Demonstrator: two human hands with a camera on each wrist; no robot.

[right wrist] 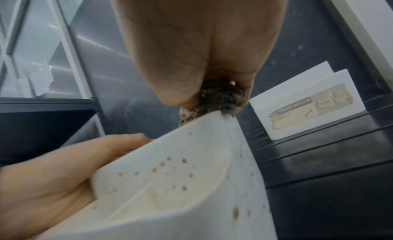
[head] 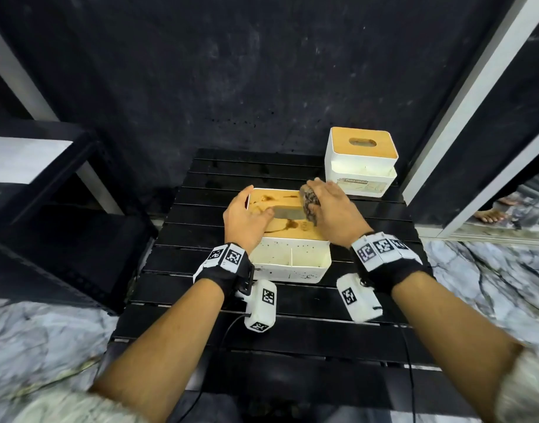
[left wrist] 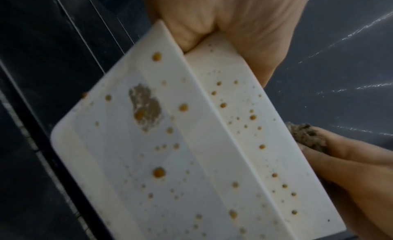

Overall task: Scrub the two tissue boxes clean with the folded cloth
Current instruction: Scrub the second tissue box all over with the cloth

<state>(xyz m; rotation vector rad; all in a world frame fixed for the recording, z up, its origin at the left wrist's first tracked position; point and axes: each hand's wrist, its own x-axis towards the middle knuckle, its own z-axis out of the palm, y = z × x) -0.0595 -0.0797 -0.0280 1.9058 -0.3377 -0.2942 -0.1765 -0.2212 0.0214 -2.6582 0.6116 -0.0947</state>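
A white tissue box [head: 289, 261] with a stained wooden lid [head: 280, 209] stands in the middle of the black slatted table [head: 262, 331]. Brown drops speckle its white sides [left wrist: 191, 151] [right wrist: 180, 176]. My left hand [head: 247, 215] grips the box's left end, thumb on the lid. My right hand [head: 326, 206] holds the dark, dirty folded cloth [head: 310, 203] [right wrist: 221, 95] against the lid's right end. The cloth [left wrist: 306, 136] also peeks out at the box's edge in the left wrist view. A second white tissue box [head: 361, 161] [right wrist: 308, 102] with a wooden lid stands at the back right, untouched.
A black shelf unit [head: 48, 193] stands to the left of the table. A dark wall [head: 262, 71] rises behind it. Marble floor [head: 491, 285] lies on both sides. A mirrored panel [head: 515, 209] at the right reflects bare feet.
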